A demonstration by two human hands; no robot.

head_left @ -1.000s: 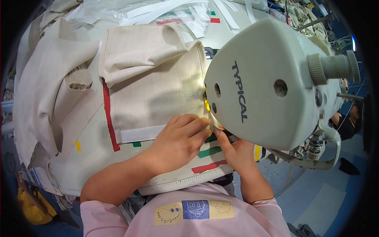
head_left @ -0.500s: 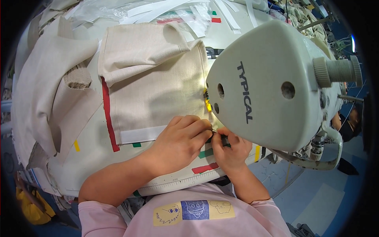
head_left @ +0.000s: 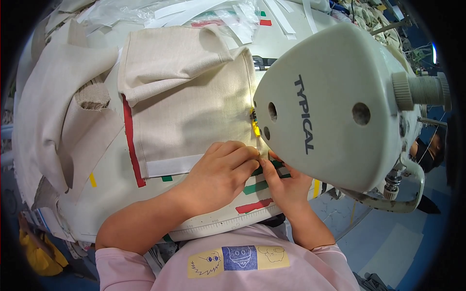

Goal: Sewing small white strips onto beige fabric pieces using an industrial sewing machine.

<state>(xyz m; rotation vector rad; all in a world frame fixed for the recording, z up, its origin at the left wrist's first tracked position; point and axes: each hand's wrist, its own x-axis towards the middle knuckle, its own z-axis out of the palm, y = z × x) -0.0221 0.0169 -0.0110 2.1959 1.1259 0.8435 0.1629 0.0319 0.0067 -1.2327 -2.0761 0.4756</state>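
A beige fabric panel [head_left: 194,116] lies on the sewing table, its far part folded over and a white strip [head_left: 174,166] along its near edge. My left hand [head_left: 224,165] is closed, its bent fingers pinching the panel's near right corner. Close beside it, my right hand [head_left: 291,186] has its thumb at that corner. A gap shows between this thumb and the index finger, whose tip is partly covered by the white sewing machine head [head_left: 330,111]. The panel's right edge runs by a small yellow part [head_left: 256,128] at the machine; the needle is hidden.
More beige fabric [head_left: 63,102] is heaped at the left. White strips [head_left: 187,12] and clear plastic [head_left: 121,14] lie at the back. Red tape [head_left: 131,140] marks the table, and a printed ruler [head_left: 218,224] follows its near edge. Another person [head_left: 429,150] is partly visible far right.
My right thumb and index finger have spread apart from their pinch at the corner, and the hand has shifted slightly right. My left hand stays nearly in place on the fabric.
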